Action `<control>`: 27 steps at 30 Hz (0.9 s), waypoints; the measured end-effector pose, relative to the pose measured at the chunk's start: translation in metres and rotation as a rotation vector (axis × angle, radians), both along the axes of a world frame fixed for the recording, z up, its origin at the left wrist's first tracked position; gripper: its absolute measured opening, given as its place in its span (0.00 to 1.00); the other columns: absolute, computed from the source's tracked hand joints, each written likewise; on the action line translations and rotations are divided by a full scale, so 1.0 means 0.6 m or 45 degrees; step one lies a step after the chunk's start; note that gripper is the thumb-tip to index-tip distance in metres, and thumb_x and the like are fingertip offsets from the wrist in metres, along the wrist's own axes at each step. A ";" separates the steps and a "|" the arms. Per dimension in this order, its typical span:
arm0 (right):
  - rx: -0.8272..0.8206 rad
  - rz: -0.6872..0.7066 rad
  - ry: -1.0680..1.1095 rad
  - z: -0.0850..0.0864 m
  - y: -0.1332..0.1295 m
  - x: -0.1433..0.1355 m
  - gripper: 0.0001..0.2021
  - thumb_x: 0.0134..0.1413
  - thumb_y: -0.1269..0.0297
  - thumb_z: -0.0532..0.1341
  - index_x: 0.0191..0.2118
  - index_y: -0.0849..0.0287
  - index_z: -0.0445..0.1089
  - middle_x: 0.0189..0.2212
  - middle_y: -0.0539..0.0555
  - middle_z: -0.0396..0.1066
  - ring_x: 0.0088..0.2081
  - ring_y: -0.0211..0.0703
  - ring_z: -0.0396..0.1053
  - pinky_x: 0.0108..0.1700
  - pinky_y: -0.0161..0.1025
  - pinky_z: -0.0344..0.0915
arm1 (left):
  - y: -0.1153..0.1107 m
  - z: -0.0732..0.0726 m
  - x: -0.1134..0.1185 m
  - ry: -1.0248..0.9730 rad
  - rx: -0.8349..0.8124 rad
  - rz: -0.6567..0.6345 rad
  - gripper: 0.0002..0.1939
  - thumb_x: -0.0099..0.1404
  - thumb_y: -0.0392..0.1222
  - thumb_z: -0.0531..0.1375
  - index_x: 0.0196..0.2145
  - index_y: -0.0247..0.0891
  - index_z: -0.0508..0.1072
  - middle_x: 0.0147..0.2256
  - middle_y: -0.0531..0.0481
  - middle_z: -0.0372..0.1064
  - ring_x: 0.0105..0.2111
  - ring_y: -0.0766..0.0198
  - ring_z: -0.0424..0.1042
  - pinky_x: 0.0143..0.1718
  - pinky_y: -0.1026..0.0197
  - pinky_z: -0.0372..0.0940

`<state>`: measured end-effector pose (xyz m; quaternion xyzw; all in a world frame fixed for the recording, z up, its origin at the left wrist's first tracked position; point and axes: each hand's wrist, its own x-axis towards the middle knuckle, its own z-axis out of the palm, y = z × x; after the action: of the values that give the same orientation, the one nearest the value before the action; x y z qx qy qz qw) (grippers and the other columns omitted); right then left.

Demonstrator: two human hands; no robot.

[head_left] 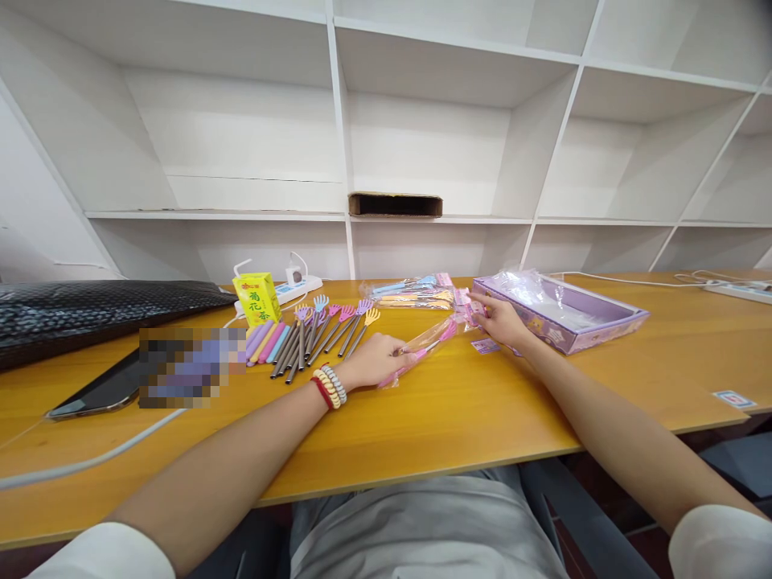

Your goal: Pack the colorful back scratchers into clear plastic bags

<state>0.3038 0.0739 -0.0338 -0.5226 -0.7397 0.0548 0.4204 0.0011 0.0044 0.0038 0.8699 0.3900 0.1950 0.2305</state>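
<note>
Pink packaged scratcher (425,346) spans between both hands on the desk (458,418): left hand (377,360) grips its lower end, right hand (498,320) pinches the top end.

bright, even overhead light; soft shadows; wide-angle bowing at frame edges; pixelated patch near the orange wooden tabletop's (458,418) left edge.

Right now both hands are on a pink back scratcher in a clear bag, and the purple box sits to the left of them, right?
Not quite. In the head view the purple box sits to the right of the hands. The left hand and right hand do hold the bagged pink back scratcher.
</note>
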 end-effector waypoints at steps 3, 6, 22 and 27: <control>-0.015 -0.029 -0.123 0.004 -0.003 0.000 0.17 0.46 0.68 0.55 0.43 0.59 0.74 0.27 0.52 0.71 0.22 0.36 0.64 0.30 0.35 0.63 | 0.000 -0.001 0.000 0.000 -0.002 0.008 0.31 0.60 0.64 0.47 0.18 0.35 0.68 0.13 0.51 0.61 0.16 0.68 0.58 0.20 0.64 0.48; -0.035 -0.100 -0.115 0.009 -0.006 -0.001 0.17 0.46 0.65 0.56 0.42 0.58 0.74 0.20 0.49 0.68 0.22 0.37 0.64 0.30 0.35 0.62 | 0.001 -0.002 0.001 -0.001 -0.005 0.007 0.31 0.60 0.64 0.47 0.18 0.35 0.67 0.13 0.51 0.61 0.16 0.69 0.58 0.20 0.65 0.48; 0.007 -0.095 0.116 0.007 -0.002 0.000 0.22 0.41 0.65 0.60 0.47 0.59 0.64 0.42 0.56 0.71 0.31 0.40 0.68 0.33 0.37 0.64 | 0.008 -0.010 -0.003 -0.002 0.021 0.016 0.27 0.61 0.61 0.49 0.20 0.35 0.67 0.16 0.52 0.62 0.18 0.69 0.58 0.21 0.64 0.47; -0.142 -0.097 0.090 0.003 0.005 0.004 0.13 0.45 0.64 0.58 0.40 0.59 0.69 0.29 0.54 0.72 0.28 0.42 0.69 0.30 0.37 0.65 | 0.008 -0.006 -0.003 0.005 0.038 0.037 0.26 0.60 0.61 0.50 0.19 0.35 0.67 0.16 0.51 0.64 0.19 0.68 0.59 0.21 0.64 0.48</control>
<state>0.3062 0.0771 -0.0319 -0.5707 -0.6999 0.0982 0.4182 -0.0008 0.0092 -0.0001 0.8680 0.4000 0.2023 0.2137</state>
